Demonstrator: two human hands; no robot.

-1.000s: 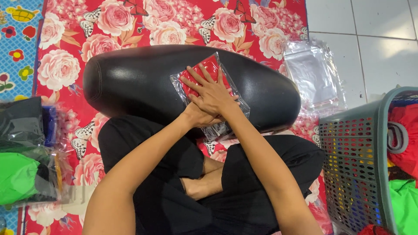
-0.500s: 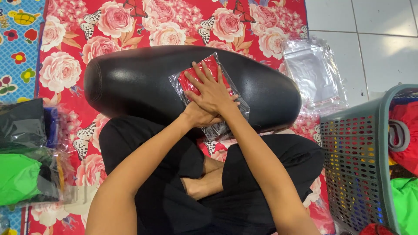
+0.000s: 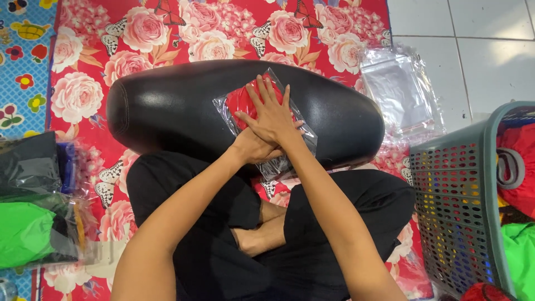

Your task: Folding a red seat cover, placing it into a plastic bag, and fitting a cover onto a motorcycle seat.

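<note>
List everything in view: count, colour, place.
bagged red garment: 1, red in clear plastic, on the cushion under the hands
black cushion: 1, black, on the floral mat
floral mat: 1, red with pink roses, floor
empty plastic bags: stack, clear, upper right
laundry basket: 1, grey-green, right
bagged garments: pile, green and black, left
right hand: pressing the bag, over the left
left hand: beneath the right

You sit on a red mat printed with pink roses and butterflies, spread over a floor of white tiles that catch a soft glare. At your left edge lies a blue mat with small bright flowers.
</note>
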